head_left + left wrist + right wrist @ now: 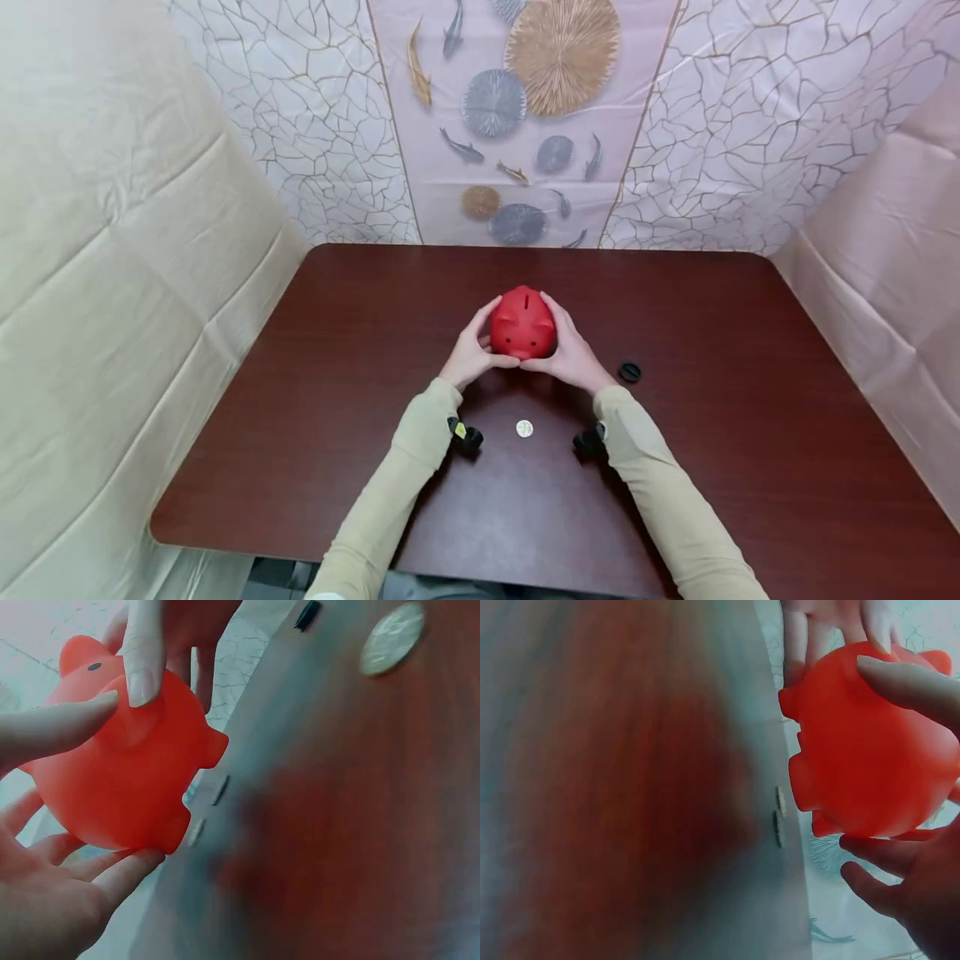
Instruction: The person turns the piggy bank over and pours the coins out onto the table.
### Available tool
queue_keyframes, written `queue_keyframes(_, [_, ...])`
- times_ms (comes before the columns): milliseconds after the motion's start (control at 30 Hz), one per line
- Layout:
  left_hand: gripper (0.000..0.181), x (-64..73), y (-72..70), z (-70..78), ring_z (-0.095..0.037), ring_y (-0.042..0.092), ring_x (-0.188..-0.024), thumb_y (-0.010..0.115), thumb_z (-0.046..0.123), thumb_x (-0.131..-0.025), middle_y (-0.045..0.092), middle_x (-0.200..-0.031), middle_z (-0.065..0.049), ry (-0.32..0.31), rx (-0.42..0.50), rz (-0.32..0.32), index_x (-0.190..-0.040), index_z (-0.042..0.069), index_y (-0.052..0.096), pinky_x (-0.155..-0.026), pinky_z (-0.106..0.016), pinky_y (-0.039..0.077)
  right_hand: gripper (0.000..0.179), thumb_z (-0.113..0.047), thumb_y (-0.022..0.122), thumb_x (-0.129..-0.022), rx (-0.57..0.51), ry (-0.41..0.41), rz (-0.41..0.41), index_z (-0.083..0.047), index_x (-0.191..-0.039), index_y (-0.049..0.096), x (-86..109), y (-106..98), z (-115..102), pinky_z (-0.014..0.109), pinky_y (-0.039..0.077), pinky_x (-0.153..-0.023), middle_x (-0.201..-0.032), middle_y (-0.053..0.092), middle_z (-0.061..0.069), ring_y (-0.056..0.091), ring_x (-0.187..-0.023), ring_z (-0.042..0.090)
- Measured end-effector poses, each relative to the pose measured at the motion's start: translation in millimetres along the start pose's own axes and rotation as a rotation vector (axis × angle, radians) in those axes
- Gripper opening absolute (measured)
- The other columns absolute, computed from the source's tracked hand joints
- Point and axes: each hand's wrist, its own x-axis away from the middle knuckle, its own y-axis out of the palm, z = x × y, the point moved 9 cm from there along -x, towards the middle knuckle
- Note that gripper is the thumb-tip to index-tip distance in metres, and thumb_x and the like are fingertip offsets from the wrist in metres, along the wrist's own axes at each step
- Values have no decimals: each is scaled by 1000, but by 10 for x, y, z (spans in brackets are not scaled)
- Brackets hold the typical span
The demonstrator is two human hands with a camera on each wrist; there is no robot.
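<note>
A red piggy bank, its coin slot showing on top and its snout toward me, is held off the table between my two hands. My left hand grips its left side, with the thumb at the snout and fingers around the far side. From the right, my right hand holds it the same way, the thumbs nearly meeting. In the left wrist view, the bank's feet point toward the table. A silver coin lies flat between my forearms.
A round black plug lies on the brown table, right of my right hand. Beyond the bank, the wrist views show small thin flat pieces on the table, too small to identify. Patterned cloth hangs behind the table.
</note>
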Motion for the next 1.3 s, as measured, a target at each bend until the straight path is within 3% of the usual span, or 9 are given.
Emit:
queue_keyframes(167, [96,-34,-55,-88,-36,51,-129,80,2,-74,36,-152,-1,12,-44,20,-149,37,31,-102,-45,50,111,-22,84,-74,-23,-22,-16,-23,-155,10,-30,30,-38,58,42,-106,-155,24,14,35,-138,37])
queue_keyframes(300, [97,62,-82,27,-35,50,-130,80,1,-73,35,-153,1,63,-53,40,-149,35,32,-104,-47,48,110,-20,85,-72,-33,-105,38,-20,-155,13,29,2,-186,59,42,-105,-155,24,15,33,-139,37])
queue_keyframes(400, [98,135,-57,126,-37,51,-129,79,-6,-71,35,-155,-1,94,21,59,-150,30,33,-102,-48,49,108,-15,85,-71,-52,-167,109,-18,-155,16,91,-22,-228,62,41,-104,-158,20,16,29,-141,39])
queue_keyframes(600, [99,54,75,-78,-37,58,-122,76,-11,-72,34,-156,-4,-21,114,27,-150,31,34,-92,-36,55,109,-7,84,-71,-44,-66,100,-18,-154,15,71,51,-16,62,37,-107,-157,20,16,30,-140,40])
queue_keyframes(767, [98,-8,1,-185,-35,56,-124,75,-10,-73,32,-156,1,-14,96,60,-147,41,36,-94,-39,54,110,-7,83,-72,-87,-66,87,-23,-155,12,20,103,-22,62,38,-107,-157,19,13,28,-141,38])
queue_keyframes(933, [99,111,-27,-65,-36,54,-126,77,-10,-72,26,-160,1,55,41,46,-150,34,34,-97,-42,53,109,-7,84,-70,-118,-125,157,-16,-154,16,139,114,-111,62,40,-105,-156,20,17,27,-141,40])
queue_keyframes(1033, [99,74,-35,15,-37,53,-127,77,-10,-71,27,-160,-4,89,-18,50,-151,28,34,-98,-43,52,107,-8,85,-70,-128,-127,198,-18,-154,19,129,81,-104,62,39,-106,-156,22,16,28,-141,39])
queue_keyframes(1167, [95,-80,17,-7,-34,50,-130,78,-4,-73,23,-162,-1,39,-76,20,-149,35,35,-100,-41,51,107,-12,84,-72,-117,-39,158,-28,-154,17,21,40,32,59,38,-109,-155,25,13,30,-140,35])
queue_keyframes(1300, [95,-61,9,29,-32,48,-134,79,1,-75,19,-163,3,32,-102,16,-149,38,34,-102,-41,50,109,-10,84,-72,-113,-27,119,-23,-155,14,-4,22,-21,60,37,-109,-155,23,15,28,-141,37])
